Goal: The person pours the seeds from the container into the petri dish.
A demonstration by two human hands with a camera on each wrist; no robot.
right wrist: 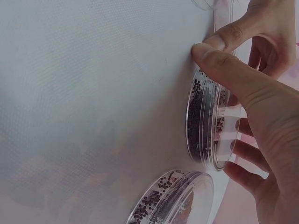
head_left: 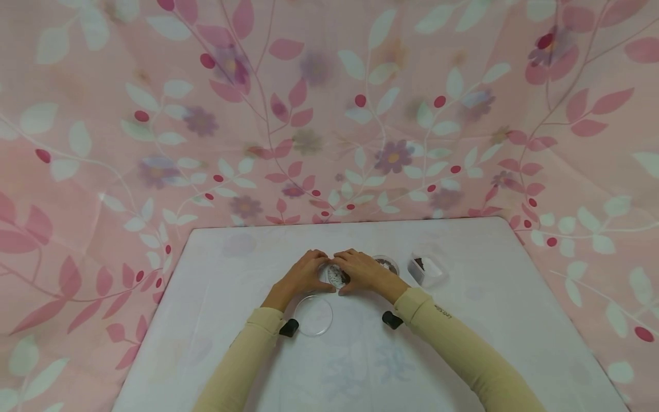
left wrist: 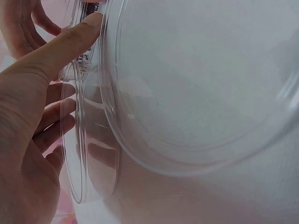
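The dish (head_left: 336, 277) of dark grains lay on or just above the table (head_left: 206, 355), between both hands. The right hand (head_left: 366, 272) curved round its rim, thumb near, fingers far; the left hand (head_left: 305, 276) arched likewise on the other side. Probably light and stiff, yet slick and brittle, it called for a gentle, level hold by the wall. A lid (head_left: 314, 315) lay nearer the body; another dish (head_left: 385, 264) and a box (head_left: 426, 271) stood rightward. The hands hid much of the rim; whether the clear disc (left wrist: 80, 154) was loose could not be told
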